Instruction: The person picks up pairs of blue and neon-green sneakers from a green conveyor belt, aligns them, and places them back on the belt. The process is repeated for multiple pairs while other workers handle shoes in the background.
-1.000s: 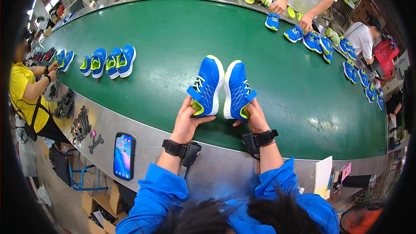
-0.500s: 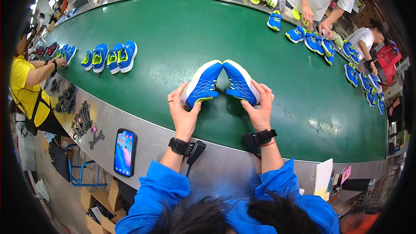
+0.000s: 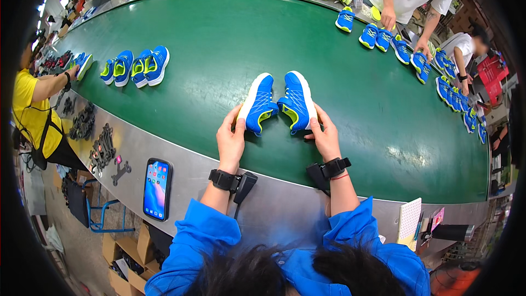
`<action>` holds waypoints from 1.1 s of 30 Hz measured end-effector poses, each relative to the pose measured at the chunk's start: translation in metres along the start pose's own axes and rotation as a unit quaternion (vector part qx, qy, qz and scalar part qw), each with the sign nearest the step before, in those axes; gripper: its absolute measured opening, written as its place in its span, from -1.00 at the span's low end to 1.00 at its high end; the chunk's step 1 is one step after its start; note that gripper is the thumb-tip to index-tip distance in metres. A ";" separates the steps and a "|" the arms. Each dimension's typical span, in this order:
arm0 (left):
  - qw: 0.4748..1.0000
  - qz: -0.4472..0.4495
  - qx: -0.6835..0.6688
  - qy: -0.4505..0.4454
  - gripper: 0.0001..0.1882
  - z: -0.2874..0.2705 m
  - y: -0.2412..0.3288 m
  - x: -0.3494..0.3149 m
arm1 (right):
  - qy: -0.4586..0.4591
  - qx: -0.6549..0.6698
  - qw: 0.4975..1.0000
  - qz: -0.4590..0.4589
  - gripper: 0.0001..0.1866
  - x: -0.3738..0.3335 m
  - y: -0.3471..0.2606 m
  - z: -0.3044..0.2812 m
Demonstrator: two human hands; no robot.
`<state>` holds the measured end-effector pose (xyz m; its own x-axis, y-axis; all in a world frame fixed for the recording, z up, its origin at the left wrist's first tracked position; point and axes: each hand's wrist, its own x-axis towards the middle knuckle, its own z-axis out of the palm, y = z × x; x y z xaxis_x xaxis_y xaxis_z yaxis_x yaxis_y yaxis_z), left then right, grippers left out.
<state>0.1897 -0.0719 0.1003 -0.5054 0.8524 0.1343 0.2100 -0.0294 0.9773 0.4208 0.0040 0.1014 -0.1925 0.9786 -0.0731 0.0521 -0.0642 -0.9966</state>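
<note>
Two small blue sneakers with white soles and lime-green linings are in my hands over the green belt, toes pointing away from me. My left hand [image 3: 230, 141] closes on the outer heel side of the left sneaker [image 3: 261, 101]. On the other side, my right hand [image 3: 326, 137] grips the right sneaker [image 3: 296, 100] near its heel, thumb toward the opening. A narrow gap separates the two shoes. Both are tilted with their sole edges turned outward. Each of my wrists wears a black strap with a small box.
Several matching sneakers [image 3: 135, 68] stand left on the green belt [image 3: 219, 38]. A phone [image 3: 158, 189] and dark hook-like parts [image 3: 103, 148] lie on the metal edge. A notepad [image 3: 409, 222] is at right. Co-workers handle shoes [image 3: 421, 66] at far right and far left.
The toes of my two sneakers have moved apart, and the shoes have turned more upright. The sneakers on the belt at left have shifted slightly left. The far-right co-worker's hands have moved among the shoes.
</note>
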 end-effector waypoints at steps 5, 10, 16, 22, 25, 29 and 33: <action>0.979 -0.146 -0.139 -0.024 -0.63 -0.003 0.022 -0.001 | -0.015 0.075 0.997 0.026 -0.56 -0.001 0.001 -0.006; 0.912 -0.193 -0.335 -0.134 -0.47 0.001 0.039 -0.002 | -0.097 0.228 0.966 0.068 -0.48 -0.004 -0.010 -0.012; 0.908 -0.188 -0.333 -0.171 -0.57 0.010 0.042 -0.007 | -0.149 0.212 0.963 0.073 -0.45 -0.005 -0.016 -0.004; 0.987 -0.084 0.120 -0.073 -0.71 0.000 0.014 -0.005 | -0.082 -0.028 0.985 0.152 -0.62 -0.003 -0.010 -0.007; 0.979 -0.102 0.165 0.057 -0.72 -0.002 -0.002 -0.006 | -0.016 -0.059 0.994 0.090 -0.73 -0.001 0.009 -0.004; 0.977 0.059 0.168 0.116 -0.59 0.007 0.029 -0.009 | 0.010 0.015 0.994 0.104 -0.79 -0.002 0.001 -0.009; 0.949 0.136 0.280 -0.041 -0.49 0.010 0.036 -0.013 | 0.014 0.020 0.993 0.119 -0.80 -0.003 -0.003 -0.010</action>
<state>0.2127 -0.0787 0.1321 -0.3062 0.8915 0.3340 0.7474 0.0078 0.6643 0.4314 0.0033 0.1055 -0.1523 0.9395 -0.3067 0.0531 -0.3021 -0.9518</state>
